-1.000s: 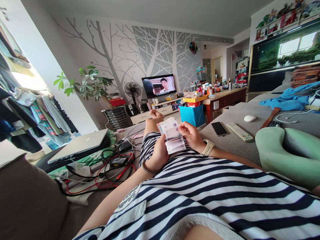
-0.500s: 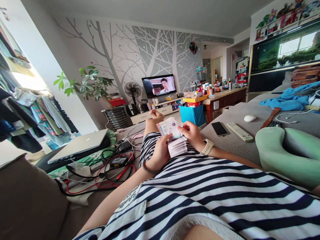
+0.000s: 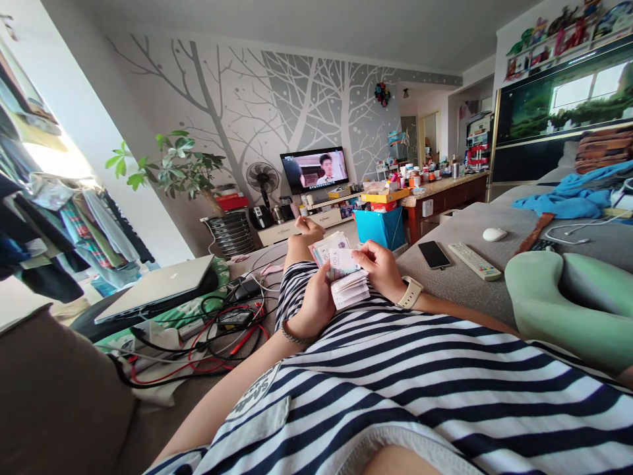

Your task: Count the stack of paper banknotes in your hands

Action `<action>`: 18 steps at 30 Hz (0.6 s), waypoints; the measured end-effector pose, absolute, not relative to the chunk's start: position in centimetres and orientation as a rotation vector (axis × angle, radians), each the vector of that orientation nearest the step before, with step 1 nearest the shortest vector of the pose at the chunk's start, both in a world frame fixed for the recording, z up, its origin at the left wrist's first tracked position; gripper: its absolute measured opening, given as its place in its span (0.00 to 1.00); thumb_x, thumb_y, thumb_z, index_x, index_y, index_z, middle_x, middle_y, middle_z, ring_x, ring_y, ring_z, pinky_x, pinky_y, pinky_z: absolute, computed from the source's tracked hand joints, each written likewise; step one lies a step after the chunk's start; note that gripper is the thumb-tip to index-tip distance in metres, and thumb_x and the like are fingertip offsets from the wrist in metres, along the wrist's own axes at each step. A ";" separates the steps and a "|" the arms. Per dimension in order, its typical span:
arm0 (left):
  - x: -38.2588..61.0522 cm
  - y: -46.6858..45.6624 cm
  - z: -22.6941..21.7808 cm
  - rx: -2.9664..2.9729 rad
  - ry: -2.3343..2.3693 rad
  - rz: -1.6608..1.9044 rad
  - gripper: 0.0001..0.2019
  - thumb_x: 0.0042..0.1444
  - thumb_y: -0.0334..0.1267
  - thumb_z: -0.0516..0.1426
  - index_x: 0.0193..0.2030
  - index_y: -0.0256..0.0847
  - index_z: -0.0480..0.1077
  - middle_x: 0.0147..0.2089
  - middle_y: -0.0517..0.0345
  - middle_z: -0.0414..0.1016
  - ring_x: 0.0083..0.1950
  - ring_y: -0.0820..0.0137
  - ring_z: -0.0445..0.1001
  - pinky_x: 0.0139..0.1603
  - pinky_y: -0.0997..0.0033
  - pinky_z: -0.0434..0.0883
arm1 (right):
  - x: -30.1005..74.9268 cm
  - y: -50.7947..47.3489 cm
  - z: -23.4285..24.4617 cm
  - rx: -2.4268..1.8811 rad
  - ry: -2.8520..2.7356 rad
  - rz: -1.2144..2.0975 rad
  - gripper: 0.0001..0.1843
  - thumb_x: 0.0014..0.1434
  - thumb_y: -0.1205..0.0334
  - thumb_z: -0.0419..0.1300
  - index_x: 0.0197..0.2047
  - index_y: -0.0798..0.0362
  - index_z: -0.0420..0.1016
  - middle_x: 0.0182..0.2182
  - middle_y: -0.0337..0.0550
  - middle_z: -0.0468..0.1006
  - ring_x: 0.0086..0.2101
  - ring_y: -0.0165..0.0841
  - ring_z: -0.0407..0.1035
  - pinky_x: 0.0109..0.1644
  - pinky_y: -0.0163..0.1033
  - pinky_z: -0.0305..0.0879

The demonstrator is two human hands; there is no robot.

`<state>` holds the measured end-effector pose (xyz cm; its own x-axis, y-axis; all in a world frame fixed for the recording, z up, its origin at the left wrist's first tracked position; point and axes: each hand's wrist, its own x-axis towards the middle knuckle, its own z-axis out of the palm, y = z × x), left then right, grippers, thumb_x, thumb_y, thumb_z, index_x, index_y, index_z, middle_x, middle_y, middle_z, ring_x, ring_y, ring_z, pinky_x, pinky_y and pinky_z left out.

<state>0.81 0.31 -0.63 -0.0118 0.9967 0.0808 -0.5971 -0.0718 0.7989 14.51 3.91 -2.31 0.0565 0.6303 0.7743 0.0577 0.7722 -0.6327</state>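
Note:
My left hand [image 3: 316,300] is closed round a stack of printed paper slips [image 3: 327,248] above my lap, its thumb lying on top of them. The slips are pale with pinkish and bluish print, and look like tickets or notes. Their near ends [image 3: 350,291] fan out below the thumb in several white layers. My right hand [image 3: 382,267] pinches the right edge of the top slip [image 3: 344,260] between thumb and fingers. What is printed is too small to read. Striped cloth [image 3: 386,356] covers my body and lap beneath both hands.
On the sofa to the right lie a phone [image 3: 434,254], a remote control [image 3: 473,262], a white mouse [image 3: 494,234] and a green neck pillow [image 3: 568,310]. Tangled cables [image 3: 232,323] and a laptop [image 3: 158,290] are at the left. A television [image 3: 316,170] stands ahead.
The top slip has shifted down toward me, showing more slips behind it. The near ends are more fanned, and my left thumb has moved slightly up and left.

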 end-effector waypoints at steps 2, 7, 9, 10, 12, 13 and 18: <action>0.9 0.2 -0.5 0.777 0.683 1.498 0.13 0.64 0.38 0.56 0.45 0.33 0.79 0.45 0.47 0.85 0.46 0.59 0.84 0.55 0.62 0.76 | 14.5 3.9 -2.4 -0.565 -1.483 0.492 0.22 0.62 0.41 0.62 0.28 0.51 0.67 0.23 0.36 0.69 0.26 0.31 0.62 0.33 0.37 0.56; 0.8 0.3 -0.6 0.858 0.645 1.501 0.12 0.61 0.37 0.58 0.45 0.34 0.80 0.42 0.49 0.86 0.50 0.57 0.83 0.55 0.62 0.76 | 14.6 3.8 -2.4 -0.527 -1.516 0.494 0.23 0.63 0.41 0.61 0.29 0.51 0.68 0.23 0.36 0.69 0.26 0.31 0.62 0.32 0.37 0.57; 0.7 0.5 -0.7 0.882 0.647 1.507 0.12 0.60 0.37 0.58 0.45 0.34 0.80 0.42 0.50 0.86 0.52 0.56 0.82 0.56 0.62 0.75 | 14.6 3.8 -2.4 -0.521 -1.524 0.489 0.23 0.63 0.40 0.61 0.29 0.51 0.68 0.23 0.36 0.69 0.26 0.31 0.62 0.32 0.37 0.58; 0.7 0.5 -0.7 0.888 0.658 1.510 0.12 0.60 0.37 0.59 0.45 0.34 0.80 0.41 0.50 0.86 0.53 0.56 0.82 0.56 0.62 0.75 | 14.6 3.8 -2.4 -0.521 -1.529 0.488 0.23 0.63 0.40 0.60 0.29 0.51 0.68 0.23 0.36 0.69 0.26 0.31 0.62 0.32 0.37 0.58; 0.6 0.5 -0.7 0.894 0.680 1.510 0.11 0.59 0.37 0.59 0.45 0.35 0.80 0.41 0.51 0.86 0.53 0.56 0.82 0.56 0.62 0.75 | 14.6 3.8 -2.4 -0.517 -1.538 0.492 0.24 0.64 0.39 0.60 0.30 0.51 0.68 0.23 0.36 0.69 0.27 0.31 0.62 0.32 0.37 0.58; 0.6 0.6 -0.7 0.897 0.685 1.513 0.11 0.59 0.36 0.59 0.45 0.35 0.80 0.40 0.51 0.86 0.52 0.56 0.82 0.56 0.62 0.75 | 14.6 3.8 -2.4 -0.509 -1.543 0.497 0.24 0.64 0.39 0.60 0.30 0.51 0.69 0.24 0.37 0.69 0.27 0.31 0.63 0.33 0.37 0.59; 0.7 0.5 -0.6 0.896 0.646 1.510 0.12 0.59 0.35 0.59 0.46 0.34 0.79 0.40 0.50 0.85 0.52 0.56 0.82 0.56 0.61 0.75 | 14.6 3.8 -2.4 -0.454 -1.548 0.513 0.21 0.66 0.40 0.58 0.37 0.51 0.74 0.28 0.39 0.74 0.30 0.32 0.67 0.35 0.38 0.62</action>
